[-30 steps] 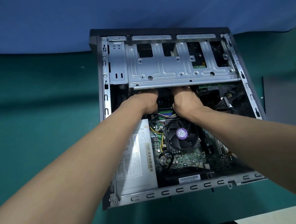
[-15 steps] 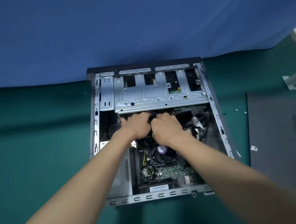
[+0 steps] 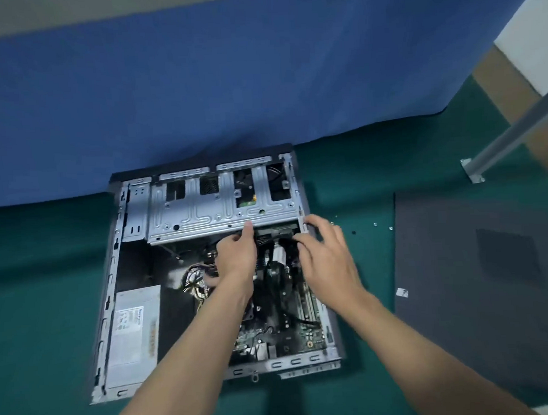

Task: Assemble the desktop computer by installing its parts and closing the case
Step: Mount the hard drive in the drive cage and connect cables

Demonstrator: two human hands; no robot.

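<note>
The open computer case [image 3: 111, 279] lies flat on the green table, and both my hands are inside it. My left hand [image 3: 237, 257] sits just below the silver drive cage [image 3: 203, 211], with one fingertip on the cage's lower edge. My right hand [image 3: 326, 252] is at the case's right wall with its fingers spread, its thumb touching a black cable [image 3: 277, 270] that hangs below the cage. My forearms partly cover the motherboard [image 3: 308, 332]. The power supply [image 3: 133, 329] fills the near left corner. The dark grey side panel [image 3: 476, 276] lies flat to the right of the case.
Several small screws [image 3: 375, 224] are scattered on the green mat between the case and the side panel. A blue cloth [image 3: 197, 100] rises behind the case. A grey metal post [image 3: 516, 131] with a foot stands at the far right.
The view has pulled back and up, so the case looks smaller. My hands were close together under the drive cage; the right one has moved away to the right wall and spread its fingers.
</note>
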